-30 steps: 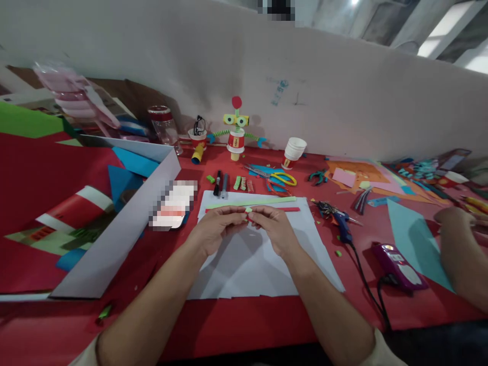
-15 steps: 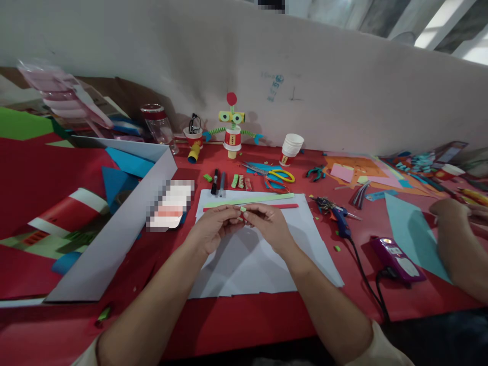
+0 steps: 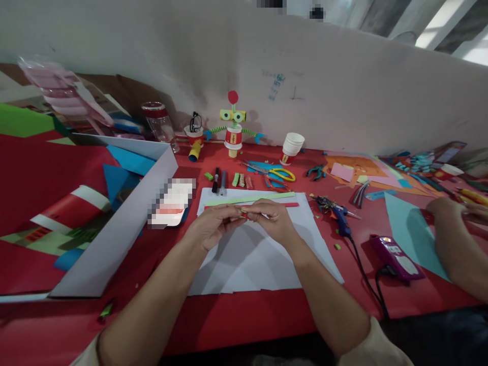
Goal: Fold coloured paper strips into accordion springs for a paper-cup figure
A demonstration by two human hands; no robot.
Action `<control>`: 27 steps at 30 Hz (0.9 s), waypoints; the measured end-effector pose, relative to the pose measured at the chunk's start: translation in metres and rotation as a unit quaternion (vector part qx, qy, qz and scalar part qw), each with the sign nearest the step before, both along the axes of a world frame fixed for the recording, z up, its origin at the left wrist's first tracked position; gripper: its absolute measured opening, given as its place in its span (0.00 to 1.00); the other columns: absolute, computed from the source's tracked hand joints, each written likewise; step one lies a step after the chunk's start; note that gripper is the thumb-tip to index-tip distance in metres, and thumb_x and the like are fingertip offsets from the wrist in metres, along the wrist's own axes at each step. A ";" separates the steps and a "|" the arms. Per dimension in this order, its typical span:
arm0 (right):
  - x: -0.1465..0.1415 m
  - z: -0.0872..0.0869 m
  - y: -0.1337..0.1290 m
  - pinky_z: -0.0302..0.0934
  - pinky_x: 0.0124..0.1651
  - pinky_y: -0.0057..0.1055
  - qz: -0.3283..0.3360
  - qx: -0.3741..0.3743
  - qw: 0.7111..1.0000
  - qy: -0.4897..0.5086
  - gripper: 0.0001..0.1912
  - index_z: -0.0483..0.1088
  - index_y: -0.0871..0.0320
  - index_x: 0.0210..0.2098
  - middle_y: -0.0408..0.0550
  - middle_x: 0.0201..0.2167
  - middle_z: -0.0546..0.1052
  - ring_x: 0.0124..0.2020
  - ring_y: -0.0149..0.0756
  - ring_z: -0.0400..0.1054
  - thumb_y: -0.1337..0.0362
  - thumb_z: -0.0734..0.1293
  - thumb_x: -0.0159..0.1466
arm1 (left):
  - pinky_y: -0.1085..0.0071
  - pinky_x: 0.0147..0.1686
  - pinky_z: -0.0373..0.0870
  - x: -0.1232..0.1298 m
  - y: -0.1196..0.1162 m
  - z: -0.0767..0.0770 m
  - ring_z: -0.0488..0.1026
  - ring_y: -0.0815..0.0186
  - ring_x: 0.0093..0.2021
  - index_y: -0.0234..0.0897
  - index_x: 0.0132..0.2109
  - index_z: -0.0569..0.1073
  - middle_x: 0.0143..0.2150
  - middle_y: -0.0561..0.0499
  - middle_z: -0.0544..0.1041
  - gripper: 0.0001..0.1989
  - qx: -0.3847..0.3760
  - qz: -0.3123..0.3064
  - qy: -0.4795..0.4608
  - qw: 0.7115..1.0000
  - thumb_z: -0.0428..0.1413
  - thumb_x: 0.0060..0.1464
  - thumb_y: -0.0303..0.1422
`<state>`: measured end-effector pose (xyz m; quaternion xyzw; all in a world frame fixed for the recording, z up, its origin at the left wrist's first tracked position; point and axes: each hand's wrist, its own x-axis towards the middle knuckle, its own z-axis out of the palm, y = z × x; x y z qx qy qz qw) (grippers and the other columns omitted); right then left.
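Note:
My left hand and my right hand meet above the white paper sheets. Their fingertips are closed on a small folded paper piece, showing green and red; the fingers cover most of it. A light green paper strip and a red paper strip lie on the sheets just beyond my fingers. Behind the sheets are several small accordion-folded paper pieces, a black marker and a grey pen.
A paper-cup figure and stacked paper cups stand at the back. Scissors, pliers, a corded glue gun and a purple device lie rightward. A white box borders the left; another person's arm is far right.
My fingertips have shifted on the folded piece, which now shows red as well as green between them. The right fingers have curled closer to the left ones.

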<state>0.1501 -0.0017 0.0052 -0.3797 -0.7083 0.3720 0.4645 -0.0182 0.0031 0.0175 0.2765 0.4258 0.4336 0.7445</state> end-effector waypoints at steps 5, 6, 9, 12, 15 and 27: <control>0.003 0.003 0.001 0.64 0.36 0.33 0.017 0.044 0.999 -0.020 0.10 0.77 0.47 0.39 0.46 0.32 0.77 0.33 0.35 0.70 0.65 0.67 0.60 | 0.73 0.41 0.73 -0.001 0.000 -0.003 0.73 0.68 0.33 0.32 0.26 0.78 0.29 0.49 0.77 0.04 0.001 -0.017 -0.007 1.000 0.59 0.41 0.21; 0.003 0.003 0.001 0.64 0.36 0.33 0.021 0.052 0.998 -0.022 0.11 0.77 0.48 0.40 0.46 0.33 0.77 0.33 0.35 0.70 0.65 0.66 0.60 | 0.74 0.41 0.73 -0.001 0.001 -0.003 0.74 0.68 0.33 0.32 0.26 0.78 0.29 0.49 0.78 0.04 -0.001 -0.017 -0.007 1.000 0.59 0.41 0.21; 0.005 0.004 0.000 0.64 0.37 0.33 0.028 0.068 0.997 -0.030 0.11 0.77 0.48 0.40 0.47 0.33 0.77 0.34 0.36 0.71 0.66 0.66 0.60 | 0.74 0.40 0.74 0.000 0.001 -0.002 0.74 0.69 0.33 0.32 0.25 0.77 0.28 0.50 0.77 0.06 -0.009 -0.012 -0.011 1.000 0.58 0.41 0.19; 0.006 0.003 0.000 0.64 0.37 0.33 0.023 0.068 0.997 -0.038 0.11 0.77 0.48 0.40 0.47 0.33 0.77 0.34 0.36 0.70 0.66 0.65 0.61 | 0.73 0.39 0.75 0.001 0.000 0.002 0.73 0.70 0.29 0.31 0.24 0.77 0.24 0.50 0.76 0.07 -0.034 -0.002 -0.018 0.999 0.56 0.43 0.18; 0.007 0.003 0.001 0.64 0.37 0.34 0.015 0.057 0.998 -0.037 0.10 0.78 0.47 0.39 0.47 0.33 0.77 0.34 0.36 0.69 0.64 0.65 0.61 | 0.72 0.39 0.75 0.001 0.000 0.005 0.72 0.70 0.27 0.30 0.24 0.77 0.23 0.49 0.75 0.07 -0.047 0.006 -0.026 0.999 0.56 0.46 0.20; -0.001 0.010 -0.003 0.62 0.37 0.31 -0.013 -0.073 0.996 0.042 0.09 0.78 0.50 0.37 0.46 0.32 0.73 0.35 0.35 0.68 0.61 0.68 0.58 | 0.70 0.47 0.70 0.001 -0.004 0.001 0.76 0.68 0.34 0.32 0.30 0.78 0.31 0.49 0.79 0.08 0.045 0.002 -0.004 0.999 0.66 0.38 0.24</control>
